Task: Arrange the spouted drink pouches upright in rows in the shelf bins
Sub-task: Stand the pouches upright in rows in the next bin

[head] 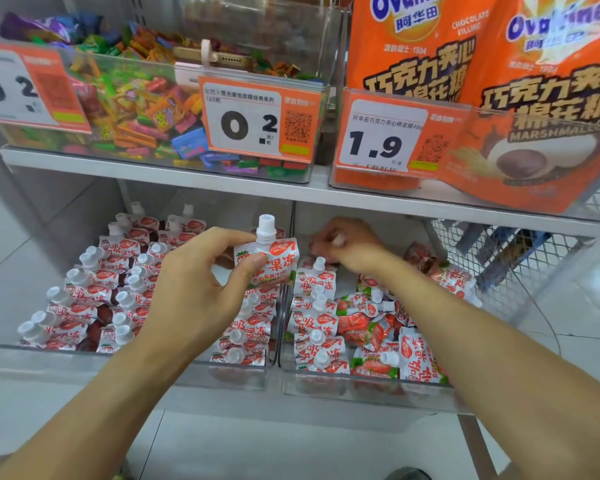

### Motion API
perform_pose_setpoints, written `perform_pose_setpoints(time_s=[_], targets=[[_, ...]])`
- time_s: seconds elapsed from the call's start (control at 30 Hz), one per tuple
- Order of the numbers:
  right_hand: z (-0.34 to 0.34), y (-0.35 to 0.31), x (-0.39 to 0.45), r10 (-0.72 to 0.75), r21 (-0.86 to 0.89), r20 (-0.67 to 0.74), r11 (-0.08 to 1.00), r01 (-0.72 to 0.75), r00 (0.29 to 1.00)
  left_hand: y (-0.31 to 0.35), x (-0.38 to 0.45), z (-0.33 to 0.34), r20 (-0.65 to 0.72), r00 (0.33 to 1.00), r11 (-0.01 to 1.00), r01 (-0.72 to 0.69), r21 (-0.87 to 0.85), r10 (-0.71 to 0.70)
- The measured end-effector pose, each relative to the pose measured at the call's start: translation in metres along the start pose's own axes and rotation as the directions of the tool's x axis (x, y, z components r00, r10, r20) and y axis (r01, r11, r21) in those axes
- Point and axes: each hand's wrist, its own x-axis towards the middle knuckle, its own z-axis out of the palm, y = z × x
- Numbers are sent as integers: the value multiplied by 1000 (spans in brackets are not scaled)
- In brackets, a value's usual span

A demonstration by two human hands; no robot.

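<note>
Between my two arms, over the divider of the lower bins, my left hand (201, 271) pinches a pouch (269, 261) by its lower body, thumb across the front, fingers curled behind. Its long axis runs straight up, with the white cap on top, and it hangs just above the right edge of the left bin (236, 374). My right hand (343, 245) reaches deep into the right bin (361, 386), its fingers curled round something small and pale at the back. I cannot tell what it is; it may be a cap.

That leaves the left hand nearer the open slot. I judge the held pouch belongs at the back of the rightmost row in the left bin, so the move is a short drop down and slightly away from me, keeping the spout up.

In the left bin, pouches stand in tidy rows with caps up, and it looks nearly full. The right bin has one upright row along its left wall. The loose pouches (378, 323) beside that row lie flat and crossed, spouts pointing all ways, so most of the work is left there.

On the shelf above sit a candy bin (32, 147) and orange marshmallow bags (413, 46).
</note>
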Motion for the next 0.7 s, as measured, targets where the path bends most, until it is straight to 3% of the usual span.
perform_pose_setpoints(time_s=[0.07, 0.17, 0.27, 0.33, 0.4, 0.5, 0.57, 0.63, 0.7], targets=[[9, 0, -3, -79, -42, 58, 996, 81, 995, 0, 0, -1, -9, 1000, 1000, 5, -5, -5], [5, -7, -7, -163, 30, 18, 986, 162, 987, 0, 0, -3, -15, 1000, 1000, 6, 3, -5], [-1, -16, -11, -131, 24, 176, 991, 129, 976, 0, 0, -4, -9, 1000, 1000, 11, 15, -10], [-7, -15, -14, -123, 17, 208, 992, 123, 970, -1, 0, -4, -5, 1000, 1000, 16, 12, -16], [-11, -14, -19, -86, 53, 247, 996, 76, 965, -1, 0, -6, -8, 1000, 1000, 17, 11, -17], [-8, -11, -25, 161, 85, 356, 975, -203, 920, -1, 0, -6, -7, 1000, 1000, 14, 12, -14], [-5, -8, -20, 161, 110, 318, 972, -205, 934, -1, 0, -5, 2, 1000, 1000, 15, 10, -15], [-5, -5, -13, 115, 36, 230, 991, -126, 966, -1, -1, -5, 8, 1000, 1000, 16, 11, -16], [-9, -3, -8, 154, -41, 227, 988, -149, 962, -1, -1, -4, 11, 1000, 1000, 16, 17, -16]])
